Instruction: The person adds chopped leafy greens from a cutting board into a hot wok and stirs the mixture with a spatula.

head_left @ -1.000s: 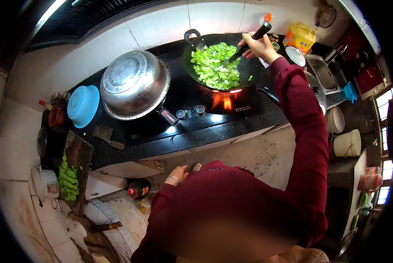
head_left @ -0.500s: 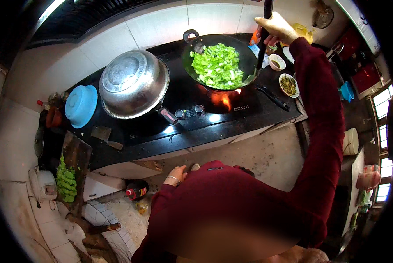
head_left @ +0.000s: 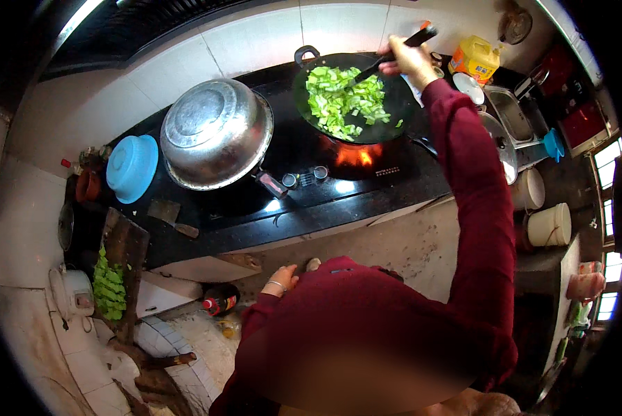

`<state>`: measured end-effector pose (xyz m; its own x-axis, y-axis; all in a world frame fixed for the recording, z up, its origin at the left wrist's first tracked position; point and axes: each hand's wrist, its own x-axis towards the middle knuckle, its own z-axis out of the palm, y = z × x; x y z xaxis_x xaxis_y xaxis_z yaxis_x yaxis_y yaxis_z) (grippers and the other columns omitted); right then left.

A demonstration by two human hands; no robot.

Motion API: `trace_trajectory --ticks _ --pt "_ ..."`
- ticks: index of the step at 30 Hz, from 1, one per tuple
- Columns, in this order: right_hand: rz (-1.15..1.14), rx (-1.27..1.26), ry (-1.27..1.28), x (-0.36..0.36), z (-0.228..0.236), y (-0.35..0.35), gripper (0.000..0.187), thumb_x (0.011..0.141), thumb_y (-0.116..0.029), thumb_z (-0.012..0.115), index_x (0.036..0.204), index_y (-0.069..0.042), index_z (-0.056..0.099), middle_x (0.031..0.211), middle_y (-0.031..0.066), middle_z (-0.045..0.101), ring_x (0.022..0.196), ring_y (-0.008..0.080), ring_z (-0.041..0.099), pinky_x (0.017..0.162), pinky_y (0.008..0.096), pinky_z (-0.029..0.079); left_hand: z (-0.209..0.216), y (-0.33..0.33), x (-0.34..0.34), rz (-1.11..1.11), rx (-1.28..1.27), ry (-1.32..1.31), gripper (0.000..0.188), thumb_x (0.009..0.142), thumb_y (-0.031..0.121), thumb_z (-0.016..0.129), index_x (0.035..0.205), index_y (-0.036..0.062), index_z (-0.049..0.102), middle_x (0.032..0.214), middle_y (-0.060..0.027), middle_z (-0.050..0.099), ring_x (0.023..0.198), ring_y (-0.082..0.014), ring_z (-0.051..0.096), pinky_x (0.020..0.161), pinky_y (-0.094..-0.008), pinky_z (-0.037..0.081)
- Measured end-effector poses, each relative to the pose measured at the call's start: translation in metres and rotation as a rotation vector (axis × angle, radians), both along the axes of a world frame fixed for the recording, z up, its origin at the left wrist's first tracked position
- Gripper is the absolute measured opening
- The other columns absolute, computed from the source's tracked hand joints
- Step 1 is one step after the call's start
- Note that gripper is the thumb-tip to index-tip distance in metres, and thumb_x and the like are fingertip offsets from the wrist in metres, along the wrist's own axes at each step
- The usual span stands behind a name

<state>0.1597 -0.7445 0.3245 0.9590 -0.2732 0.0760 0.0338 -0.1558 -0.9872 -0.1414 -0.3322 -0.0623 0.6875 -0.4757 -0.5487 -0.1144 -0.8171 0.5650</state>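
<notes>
My right hand is wrapped round the black handle of a wok spatula, above the wok's far right rim. The spatula slants down leftward, its blade hidden among chopped green leaves. These leaves lie mostly in the left and middle of the dark wok, with bare metal showing at the right. Under the wok the hob glows orange. My left hand, with a bracelet at the wrist, hangs low in front of my body. Its fingers are loosely bent and slightly apart, with nothing seen in them.
Left of the wok, a large upturned metal basin covers a handled pan. Farther left are a blue basin, a cleaver and a cutting board beside leafy greens. A yellow jug and sink stand right.
My right hand has moved left and lower, tilting the spatula from near upright into the leaves. The leaves have spread, uncovering the wok's right side. My left hand stays low.
</notes>
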Motion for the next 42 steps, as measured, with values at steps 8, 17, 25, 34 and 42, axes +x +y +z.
trace_trajectory --ticks 8,17,25,34,42 --pt "0.059 -0.204 0.119 -0.032 0.009 -0.008 0.030 0.086 -0.026 0.046 0.085 0.002 0.057 0.083 0.0094 0.063 0.058 0.0219 0.064 0.047 0.0282 0.053 0.028 -0.009 0.009 -0.015 0.012 0.019 0.046 0.081 0.021 0.056 0.124 0.0082 0.045 0.111 -0.0228 0.053 0.106 -0.0372 0.049 0.088 -0.0415 0.042" --pt "0.187 -0.512 -0.053 -0.069 0.064 -0.017 0.027 0.084 -0.023 0.049 0.079 0.001 0.059 0.073 0.0091 0.064 0.049 0.0192 0.062 0.040 0.0278 0.050 0.033 -0.012 0.020 -0.043 0.028 0.024 0.048 0.082 0.023 0.056 0.126 0.0094 0.044 0.112 -0.0233 0.051 0.106 -0.0379 0.050 0.089 -0.0410 0.042" --pt "0.086 -0.628 0.106 -0.056 0.050 -0.028 0.028 0.082 -0.019 0.049 0.069 0.003 0.061 0.064 0.0109 0.063 0.047 0.0233 0.062 0.039 0.0312 0.051 0.019 -0.017 0.016 -0.081 0.088 0.082 0.048 0.081 0.023 0.057 0.125 0.0083 0.044 0.113 -0.0226 0.051 0.105 -0.0375 0.050 0.088 -0.0407 0.042" --pt "0.221 -0.354 -0.118 -0.061 0.006 -0.023 0.029 0.092 -0.026 0.045 0.087 0.000 0.056 0.088 0.0078 0.065 0.057 0.0140 0.062 0.047 0.0241 0.051 0.013 -0.006 0.008 -0.033 0.069 0.024 0.047 0.081 0.024 0.057 0.124 0.0090 0.045 0.112 -0.0214 0.053 0.104 -0.0372 0.050 0.087 -0.0409 0.043" --pt "0.151 -0.807 -0.121 -0.054 0.018 -0.069 0.021 0.085 -0.020 0.051 0.081 -0.002 0.060 0.069 0.0060 0.064 0.050 0.0136 0.060 0.044 0.0246 0.048 0.011 -0.008 0.011 0.018 0.045 0.057 0.048 0.081 0.025 0.058 0.124 0.0094 0.045 0.112 -0.0214 0.053 0.104 -0.0378 0.051 0.087 -0.0420 0.043"
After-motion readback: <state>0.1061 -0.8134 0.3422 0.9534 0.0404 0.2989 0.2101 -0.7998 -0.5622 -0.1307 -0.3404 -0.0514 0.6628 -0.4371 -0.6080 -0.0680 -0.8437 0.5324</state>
